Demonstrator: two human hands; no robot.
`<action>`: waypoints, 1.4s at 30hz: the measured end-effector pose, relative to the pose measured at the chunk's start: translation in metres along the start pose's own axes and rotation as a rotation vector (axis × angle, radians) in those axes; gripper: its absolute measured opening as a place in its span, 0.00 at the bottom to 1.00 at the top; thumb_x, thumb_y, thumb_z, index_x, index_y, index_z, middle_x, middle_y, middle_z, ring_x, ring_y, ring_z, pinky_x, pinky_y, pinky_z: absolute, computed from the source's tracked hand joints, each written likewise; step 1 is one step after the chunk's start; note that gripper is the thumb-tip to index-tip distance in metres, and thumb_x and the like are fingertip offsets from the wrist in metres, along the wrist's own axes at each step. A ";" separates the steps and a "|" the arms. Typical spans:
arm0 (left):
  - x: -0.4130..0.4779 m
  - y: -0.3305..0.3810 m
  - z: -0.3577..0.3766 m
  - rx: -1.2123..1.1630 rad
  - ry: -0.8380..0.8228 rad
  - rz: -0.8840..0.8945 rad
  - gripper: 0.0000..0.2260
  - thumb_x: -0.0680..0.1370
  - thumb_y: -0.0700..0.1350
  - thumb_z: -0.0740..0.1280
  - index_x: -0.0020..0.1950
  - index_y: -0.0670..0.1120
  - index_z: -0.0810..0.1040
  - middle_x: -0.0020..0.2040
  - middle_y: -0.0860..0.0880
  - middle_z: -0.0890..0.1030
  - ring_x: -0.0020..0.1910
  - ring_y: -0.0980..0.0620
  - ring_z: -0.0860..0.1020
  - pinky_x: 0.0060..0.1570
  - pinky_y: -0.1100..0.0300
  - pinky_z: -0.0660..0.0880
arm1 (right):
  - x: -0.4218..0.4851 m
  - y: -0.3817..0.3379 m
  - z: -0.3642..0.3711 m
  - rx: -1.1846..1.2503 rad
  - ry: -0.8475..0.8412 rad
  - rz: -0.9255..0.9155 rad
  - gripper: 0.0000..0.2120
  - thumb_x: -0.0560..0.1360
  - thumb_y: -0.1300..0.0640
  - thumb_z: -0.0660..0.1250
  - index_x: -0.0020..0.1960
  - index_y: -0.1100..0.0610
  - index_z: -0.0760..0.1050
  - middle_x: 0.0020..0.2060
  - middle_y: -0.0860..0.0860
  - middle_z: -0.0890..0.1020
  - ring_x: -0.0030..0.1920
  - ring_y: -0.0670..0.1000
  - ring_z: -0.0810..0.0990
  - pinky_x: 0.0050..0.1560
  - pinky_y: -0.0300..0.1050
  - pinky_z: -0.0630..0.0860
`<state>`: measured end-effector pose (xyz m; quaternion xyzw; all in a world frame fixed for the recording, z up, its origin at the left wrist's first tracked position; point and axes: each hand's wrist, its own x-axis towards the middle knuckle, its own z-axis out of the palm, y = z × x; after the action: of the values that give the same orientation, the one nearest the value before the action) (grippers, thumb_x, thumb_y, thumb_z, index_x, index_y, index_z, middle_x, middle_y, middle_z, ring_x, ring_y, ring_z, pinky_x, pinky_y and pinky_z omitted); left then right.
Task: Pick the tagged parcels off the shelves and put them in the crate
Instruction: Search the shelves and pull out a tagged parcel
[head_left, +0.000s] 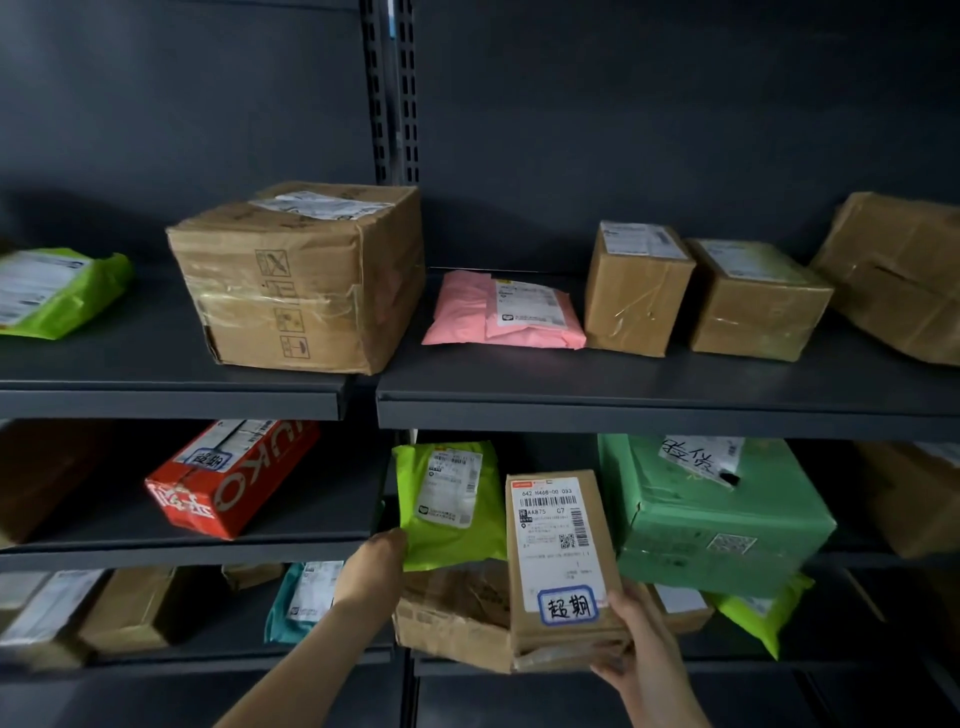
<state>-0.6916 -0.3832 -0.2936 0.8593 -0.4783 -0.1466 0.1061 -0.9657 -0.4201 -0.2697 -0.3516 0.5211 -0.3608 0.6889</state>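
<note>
My right hand (631, 644) grips the lower right corner of a flat brown parcel (558, 551) bearing a white shipping label and a blue-framed tag, held up in front of the middle shelf. My left hand (376, 569) pinches the lower left corner of a lime-green mailer bag (449, 506) on that same shelf. A red carton (234, 480) with a similar blue-framed tag lies further left on the middle shelf. No crate is in view.
The upper shelf (649, 410) carries a large brown box (301, 275), a pink mailer (506, 312), three brown boxes and a green bag at far left. A big green-wrapped parcel (711, 514) sits right of my hands. Lower shelf holds crumpled cartons and mailers.
</note>
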 end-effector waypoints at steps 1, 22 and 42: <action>-0.001 0.000 0.000 -0.033 0.011 -0.009 0.08 0.77 0.36 0.58 0.53 0.43 0.73 0.56 0.43 0.78 0.53 0.42 0.78 0.45 0.53 0.73 | 0.000 -0.001 -0.001 -0.007 -0.004 -0.004 0.26 0.63 0.50 0.68 0.61 0.48 0.73 0.57 0.57 0.78 0.58 0.64 0.74 0.61 0.66 0.69; -0.047 -0.152 -0.109 -0.322 0.474 -0.240 0.19 0.77 0.43 0.65 0.67 0.40 0.69 0.63 0.42 0.73 0.65 0.43 0.70 0.62 0.50 0.69 | -0.010 0.008 0.151 -0.279 -0.172 -0.068 0.10 0.78 0.55 0.61 0.57 0.53 0.76 0.47 0.59 0.80 0.46 0.58 0.78 0.41 0.42 0.73; 0.070 -0.252 -0.130 -1.222 -0.168 -0.217 0.11 0.79 0.42 0.64 0.60 0.41 0.73 0.38 0.48 0.83 0.30 0.55 0.83 0.29 0.64 0.78 | 0.002 0.072 0.321 0.038 0.154 0.161 0.07 0.69 0.53 0.72 0.46 0.47 0.77 0.49 0.54 0.80 0.50 0.59 0.78 0.43 0.53 0.73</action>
<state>-0.4113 -0.3066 -0.2636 0.6726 -0.2246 -0.4706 0.5251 -0.6441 -0.3516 -0.2650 -0.2666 0.5921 -0.3401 0.6802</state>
